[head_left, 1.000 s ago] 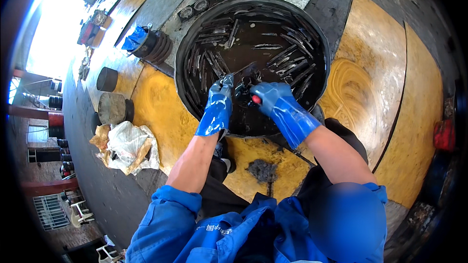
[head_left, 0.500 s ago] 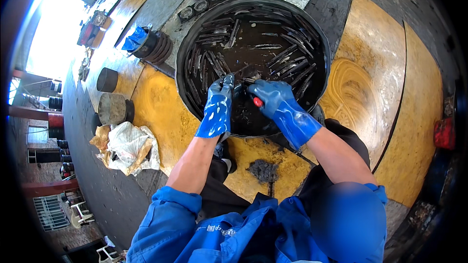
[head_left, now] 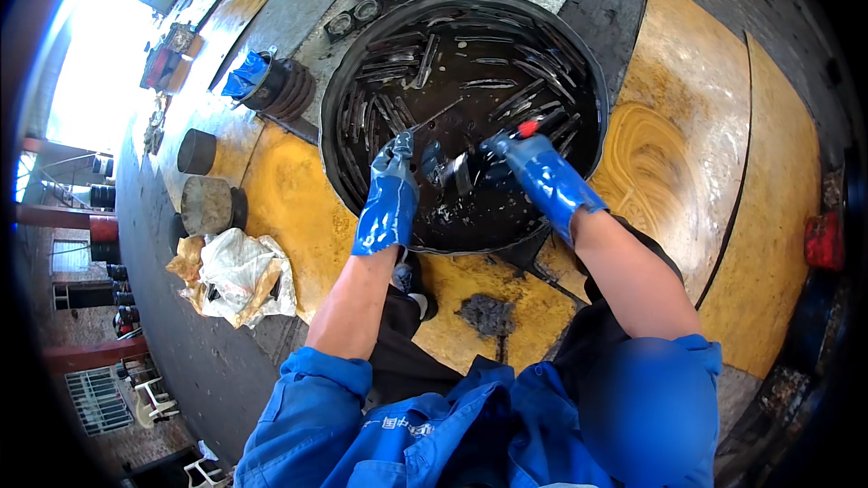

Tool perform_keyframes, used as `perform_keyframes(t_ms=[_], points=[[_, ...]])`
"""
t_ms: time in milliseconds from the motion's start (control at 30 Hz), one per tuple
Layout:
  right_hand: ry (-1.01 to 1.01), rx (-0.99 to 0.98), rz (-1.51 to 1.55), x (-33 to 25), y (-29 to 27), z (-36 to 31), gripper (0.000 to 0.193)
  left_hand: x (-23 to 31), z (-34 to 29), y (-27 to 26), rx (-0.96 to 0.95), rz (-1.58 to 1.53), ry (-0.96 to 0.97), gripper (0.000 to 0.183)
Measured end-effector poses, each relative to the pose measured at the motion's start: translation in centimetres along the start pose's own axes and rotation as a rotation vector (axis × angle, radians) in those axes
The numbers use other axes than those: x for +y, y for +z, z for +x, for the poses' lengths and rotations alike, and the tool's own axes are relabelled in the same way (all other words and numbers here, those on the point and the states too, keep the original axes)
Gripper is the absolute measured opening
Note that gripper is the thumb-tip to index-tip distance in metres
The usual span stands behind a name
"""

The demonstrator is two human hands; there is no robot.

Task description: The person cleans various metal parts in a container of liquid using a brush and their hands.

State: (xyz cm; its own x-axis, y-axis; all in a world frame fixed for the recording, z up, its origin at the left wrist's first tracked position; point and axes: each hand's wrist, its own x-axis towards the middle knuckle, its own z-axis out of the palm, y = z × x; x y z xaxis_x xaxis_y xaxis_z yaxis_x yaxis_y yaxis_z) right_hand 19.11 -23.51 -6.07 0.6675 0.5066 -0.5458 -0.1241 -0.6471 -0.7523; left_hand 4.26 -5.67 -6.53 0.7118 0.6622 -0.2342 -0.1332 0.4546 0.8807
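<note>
Both my hands wear blue, wet rubber gloves over a large round black basin [head_left: 330, 158] of dark liquid. Many long dark strips [head_left: 425, 61] lie around the inside of its wall. My left hand [head_left: 394, 162], over the basin's near left part, is closed on a thin dark strip [head_left: 440, 113] slanting up to the right. My right hand [head_left: 529, 158] grips what looks like a paintbrush [head_left: 527, 129] with a red and black handle. Its dark, blurred head points left towards my left hand, apart from the strip.
Left of the basin stand a dark ribbed bucket [head_left: 291, 90] with blue plastic, two cylinders [head_left: 206, 205], and a white plastic bag [head_left: 240, 271]. Dark rings [head_left: 366, 10] lie beyond the rim. Yellow boards [head_left: 678, 144] cover the floor; a dark lump [head_left: 486, 314] lies between my feet.
My right hand has moved right, away from my left, and the brush handle has swung up and to the right. My left hand has shifted slightly left.
</note>
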Motion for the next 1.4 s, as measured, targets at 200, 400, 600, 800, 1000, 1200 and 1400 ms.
perform_keyframes(t_ms=[200, 400, 600, 800, 1000, 1200, 1400], points=[[0.084, -0.042, 0.892, -2.9, -1.4, -3.1, 0.026, 1.0, 0.2, 0.1, 0.232, 0.148, -0.149, 0.033], [0.022, -0.153, 0.698, 0.5, 1.1, -0.4, 0.025, 0.9, -0.6, 1.0, 0.006, 0.408, 0.05, 0.034], [-0.128, 0.091, -0.031, -1.7, 1.1, -3.7, 0.022, 2.0, -1.5, 1.7, -0.071, 0.253, 0.086, 0.034], [-0.731, 0.235, -0.531, -1.7, 1.2, -6.0, 0.019, 0.7, -1.1, 1.6, 0.032, 0.152, 0.023, 0.022], [-0.998, 0.35, -0.181, -3.1, -1.2, -6.2, 0.023, 1.6, 1.3, -2.1, 0.273, 0.107, -0.089, 0.034], [-0.988, 0.361, 0.19, -3.3, -2.0, -4.2, 0.027, 1.8, 1.4, -1.9, 0.354, 0.561, -0.2, 0.036], [-1.052, 0.339, 0.028, -2.9, -0.7, -4.5, 0.022, 0.3, 3.1, -4.3, 0.269, -0.22, -0.222, 0.042]])
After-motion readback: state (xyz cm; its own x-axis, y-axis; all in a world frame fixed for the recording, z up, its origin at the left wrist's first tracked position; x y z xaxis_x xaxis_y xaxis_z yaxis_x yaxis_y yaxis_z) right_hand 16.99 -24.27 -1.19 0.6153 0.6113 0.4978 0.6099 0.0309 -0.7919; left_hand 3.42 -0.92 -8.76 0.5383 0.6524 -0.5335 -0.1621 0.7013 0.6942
